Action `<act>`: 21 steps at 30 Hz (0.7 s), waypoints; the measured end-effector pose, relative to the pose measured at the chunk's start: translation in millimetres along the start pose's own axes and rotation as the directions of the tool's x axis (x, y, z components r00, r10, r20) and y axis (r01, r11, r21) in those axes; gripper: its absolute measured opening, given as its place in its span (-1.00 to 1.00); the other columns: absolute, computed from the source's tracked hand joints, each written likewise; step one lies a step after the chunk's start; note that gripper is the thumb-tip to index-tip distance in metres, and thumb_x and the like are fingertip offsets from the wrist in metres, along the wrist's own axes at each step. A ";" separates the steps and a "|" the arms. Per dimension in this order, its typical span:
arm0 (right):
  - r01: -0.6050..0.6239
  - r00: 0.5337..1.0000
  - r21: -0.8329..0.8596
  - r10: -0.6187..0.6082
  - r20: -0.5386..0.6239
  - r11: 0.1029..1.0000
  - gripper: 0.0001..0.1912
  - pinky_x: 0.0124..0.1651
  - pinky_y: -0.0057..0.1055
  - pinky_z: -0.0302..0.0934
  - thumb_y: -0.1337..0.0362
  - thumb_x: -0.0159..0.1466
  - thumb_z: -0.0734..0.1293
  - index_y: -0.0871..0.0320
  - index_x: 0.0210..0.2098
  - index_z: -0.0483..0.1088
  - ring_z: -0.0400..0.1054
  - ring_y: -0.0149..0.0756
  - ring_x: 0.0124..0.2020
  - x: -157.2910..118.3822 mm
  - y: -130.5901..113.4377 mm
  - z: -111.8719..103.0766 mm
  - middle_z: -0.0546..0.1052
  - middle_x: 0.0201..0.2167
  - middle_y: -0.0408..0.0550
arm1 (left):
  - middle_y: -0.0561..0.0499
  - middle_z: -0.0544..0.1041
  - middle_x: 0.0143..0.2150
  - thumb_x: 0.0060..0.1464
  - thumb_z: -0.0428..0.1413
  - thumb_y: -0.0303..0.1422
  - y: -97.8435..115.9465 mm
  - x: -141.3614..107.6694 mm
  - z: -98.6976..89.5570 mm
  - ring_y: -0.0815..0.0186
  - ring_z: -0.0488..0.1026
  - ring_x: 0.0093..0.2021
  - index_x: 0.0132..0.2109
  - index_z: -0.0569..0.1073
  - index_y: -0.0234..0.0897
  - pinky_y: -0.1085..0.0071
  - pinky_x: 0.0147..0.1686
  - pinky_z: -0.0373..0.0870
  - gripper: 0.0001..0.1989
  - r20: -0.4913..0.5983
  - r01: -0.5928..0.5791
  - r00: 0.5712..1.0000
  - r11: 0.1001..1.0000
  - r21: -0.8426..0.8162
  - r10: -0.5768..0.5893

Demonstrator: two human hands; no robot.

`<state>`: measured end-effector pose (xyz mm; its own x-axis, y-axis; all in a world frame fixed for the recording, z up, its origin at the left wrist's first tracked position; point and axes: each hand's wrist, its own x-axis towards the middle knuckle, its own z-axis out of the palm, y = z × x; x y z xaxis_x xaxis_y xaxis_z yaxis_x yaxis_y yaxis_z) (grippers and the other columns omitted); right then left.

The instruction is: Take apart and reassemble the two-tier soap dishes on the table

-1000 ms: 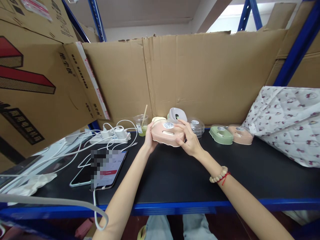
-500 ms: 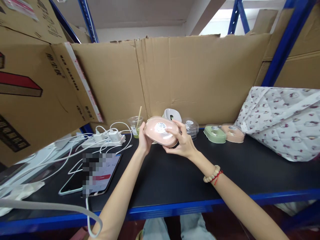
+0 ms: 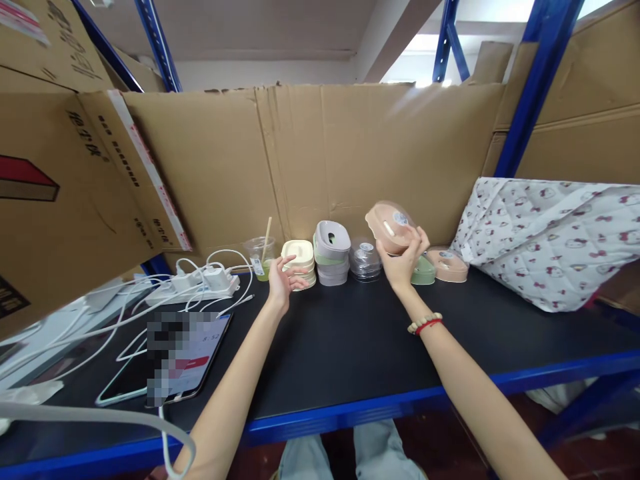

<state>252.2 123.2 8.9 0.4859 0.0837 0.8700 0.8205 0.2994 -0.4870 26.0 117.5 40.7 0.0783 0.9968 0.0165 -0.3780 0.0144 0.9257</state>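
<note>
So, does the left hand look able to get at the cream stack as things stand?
Probably yes: the left hand is open, looks empty and sits just in front of the cream stack, with nothing else visible between them. Whether they touch is hard to tell.

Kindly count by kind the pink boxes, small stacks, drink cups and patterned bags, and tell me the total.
Pink boxes: 2, one in the right hand
Small stacks (cream, purple-green, clear): 3
Drink cup: 1
Patterned bag: 1
Total: 7
</note>
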 end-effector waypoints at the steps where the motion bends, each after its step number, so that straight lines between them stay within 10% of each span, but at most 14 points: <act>1: -0.065 0.998 -0.017 0.066 0.014 0.998 -0.43 0.10 -0.07 0.10 0.12 0.04 0.31 0.15 -0.02 0.08 0.02 -0.05 0.16 -0.3 5.0 -0.2 0.06 0.02 0.14 | 0.05 0.33 -0.64 0.08 -0.30 -0.31 0.2 -0.3 0.2 0.36 0.29 -0.74 -0.13 0.23 -0.39 0.59 -0.75 0.13 -0.66 -0.001 0.000 1.000 1.000 -0.001 0.000; 7: -0.481 0.857 -0.166 0.501 0.118 0.861 -0.46 -0.03 -0.20 0.18 0.15 0.04 0.30 0.16 -0.03 0.10 0.18 -0.08 0.03 -1.8 14.0 -6.3 0.14 -0.03 0.18 | 0.06 0.31 -0.65 0.04 -0.28 -0.31 0.8 0.6 -1.7 0.35 0.28 -0.76 -0.16 0.22 -0.38 0.58 -0.76 0.11 -0.68 -0.014 -0.005 1.000 1.000 -0.020 0.005; 21: -0.449 0.798 -0.312 0.533 0.281 0.837 -0.39 -0.09 -0.18 0.16 0.12 -0.03 0.30 0.12 0.00 0.15 0.25 -0.02 -0.04 4.5 18.3 -16.9 0.11 0.06 0.12 | 0.07 0.30 -0.65 0.06 -0.28 -0.34 -0.9 1.6 -1.6 0.37 0.27 -0.77 -0.18 0.21 -0.36 0.59 -0.76 0.11 -0.73 -0.022 0.000 1.000 1.000 -0.028 -0.001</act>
<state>274.5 113.0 2.6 0.7406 0.4932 0.4563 0.5627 -0.0840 -0.8224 25.0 119.3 39.3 0.0582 0.9983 0.0071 -0.4040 0.0170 0.9146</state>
